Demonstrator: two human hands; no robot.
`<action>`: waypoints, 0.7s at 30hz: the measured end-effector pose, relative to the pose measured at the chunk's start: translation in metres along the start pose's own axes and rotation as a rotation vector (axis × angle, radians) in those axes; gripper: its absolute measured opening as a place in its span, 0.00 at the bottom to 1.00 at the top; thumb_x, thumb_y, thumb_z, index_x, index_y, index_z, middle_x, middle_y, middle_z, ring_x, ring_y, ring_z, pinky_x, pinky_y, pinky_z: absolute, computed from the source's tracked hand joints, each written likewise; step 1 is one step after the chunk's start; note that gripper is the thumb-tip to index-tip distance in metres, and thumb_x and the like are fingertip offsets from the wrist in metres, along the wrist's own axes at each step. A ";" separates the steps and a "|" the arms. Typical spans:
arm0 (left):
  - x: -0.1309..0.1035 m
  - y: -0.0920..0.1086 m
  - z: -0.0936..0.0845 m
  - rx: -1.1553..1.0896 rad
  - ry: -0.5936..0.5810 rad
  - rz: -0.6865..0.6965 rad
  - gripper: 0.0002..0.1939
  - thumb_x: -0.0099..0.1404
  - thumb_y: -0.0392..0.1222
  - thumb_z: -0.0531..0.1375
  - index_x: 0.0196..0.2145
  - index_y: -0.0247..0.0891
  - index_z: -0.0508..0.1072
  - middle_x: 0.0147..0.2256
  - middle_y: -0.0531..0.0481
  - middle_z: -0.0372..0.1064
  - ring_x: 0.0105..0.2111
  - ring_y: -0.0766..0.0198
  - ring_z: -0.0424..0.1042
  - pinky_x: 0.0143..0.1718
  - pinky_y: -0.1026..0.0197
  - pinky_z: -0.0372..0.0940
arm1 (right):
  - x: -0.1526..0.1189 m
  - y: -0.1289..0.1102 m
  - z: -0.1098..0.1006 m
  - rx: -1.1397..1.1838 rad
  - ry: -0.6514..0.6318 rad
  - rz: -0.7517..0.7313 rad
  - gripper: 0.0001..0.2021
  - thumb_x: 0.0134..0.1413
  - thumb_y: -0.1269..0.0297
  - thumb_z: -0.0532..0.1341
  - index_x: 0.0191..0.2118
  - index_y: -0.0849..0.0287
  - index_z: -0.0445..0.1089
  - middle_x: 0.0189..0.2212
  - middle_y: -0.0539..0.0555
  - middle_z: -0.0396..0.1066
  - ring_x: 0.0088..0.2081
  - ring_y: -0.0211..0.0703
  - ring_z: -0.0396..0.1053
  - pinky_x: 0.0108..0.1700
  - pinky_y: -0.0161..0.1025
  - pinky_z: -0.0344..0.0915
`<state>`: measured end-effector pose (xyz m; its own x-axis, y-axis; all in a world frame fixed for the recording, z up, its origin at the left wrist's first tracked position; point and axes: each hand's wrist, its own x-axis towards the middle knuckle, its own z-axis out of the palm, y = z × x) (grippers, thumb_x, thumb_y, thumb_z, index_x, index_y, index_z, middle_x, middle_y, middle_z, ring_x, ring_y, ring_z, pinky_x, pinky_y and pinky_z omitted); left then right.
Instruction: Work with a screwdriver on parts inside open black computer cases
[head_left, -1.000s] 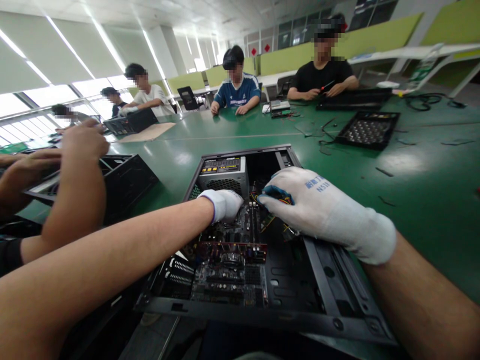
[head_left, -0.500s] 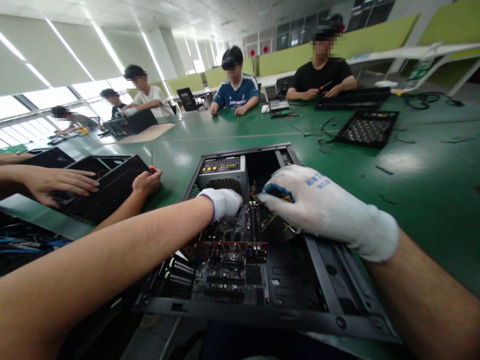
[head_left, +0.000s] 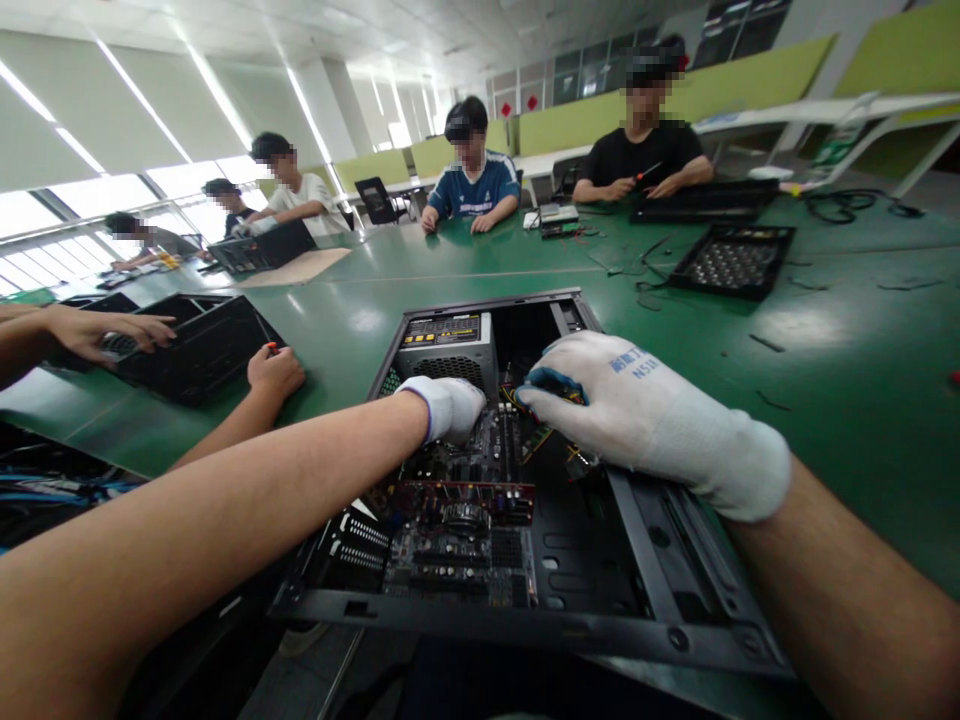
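Note:
An open black computer case (head_left: 577,632) lies in front of me, its motherboard (head_left: 450,560) facing up. My left hand (head_left: 450,408), in a white glove, reaches over the board just below the silver power supply (head_left: 444,345); its fingers are closed, and what they hold is hidden. My right hand (head_left: 592,395), also gloved, is curled at the case's right side around something I cannot make out, beside coloured wires and a green memory module (head_left: 537,442). A red-edged card (head_left: 465,490) stands across the board.
At the left, another person's hands (head_left: 276,372) tilt a black case (head_left: 199,350). Dark and blue cables (head_left: 60,485) lie near my left arm. Beyond are a drive cage (head_left: 739,260), loose wires and several people round the green table (head_left: 352,320).
The neighbour's case at the left has tilted and shifted, and that person's hands have moved slightly left. My own hands are almost unmoved.

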<state>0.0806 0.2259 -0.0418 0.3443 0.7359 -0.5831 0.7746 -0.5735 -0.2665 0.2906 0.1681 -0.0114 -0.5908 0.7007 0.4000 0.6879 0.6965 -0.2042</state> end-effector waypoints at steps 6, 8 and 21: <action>0.001 0.000 0.001 -0.028 0.010 -0.004 0.27 0.57 0.42 0.70 0.54 0.34 0.77 0.52 0.37 0.77 0.51 0.49 0.78 0.52 0.56 0.71 | 0.001 -0.002 -0.003 0.010 -0.020 0.011 0.19 0.68 0.48 0.56 0.41 0.58 0.75 0.40 0.59 0.77 0.44 0.51 0.72 0.50 0.45 0.65; 0.001 -0.001 0.002 -0.033 0.015 -0.008 0.27 0.56 0.42 0.71 0.54 0.34 0.77 0.52 0.37 0.78 0.51 0.48 0.77 0.52 0.56 0.72 | 0.001 -0.002 -0.003 0.017 -0.015 0.007 0.19 0.68 0.48 0.56 0.42 0.59 0.76 0.41 0.60 0.77 0.45 0.52 0.72 0.51 0.46 0.65; 0.003 -0.001 0.004 -0.027 0.015 0.016 0.28 0.55 0.42 0.72 0.54 0.34 0.77 0.54 0.36 0.76 0.53 0.47 0.77 0.55 0.54 0.71 | 0.001 -0.004 -0.003 0.020 -0.008 0.010 0.20 0.68 0.47 0.56 0.42 0.59 0.76 0.41 0.59 0.77 0.44 0.51 0.72 0.51 0.45 0.65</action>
<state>0.0793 0.2273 -0.0463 0.3644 0.7323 -0.5752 0.7831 -0.5752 -0.2363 0.2888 0.1656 -0.0078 -0.5872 0.7088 0.3910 0.6851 0.6924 -0.2264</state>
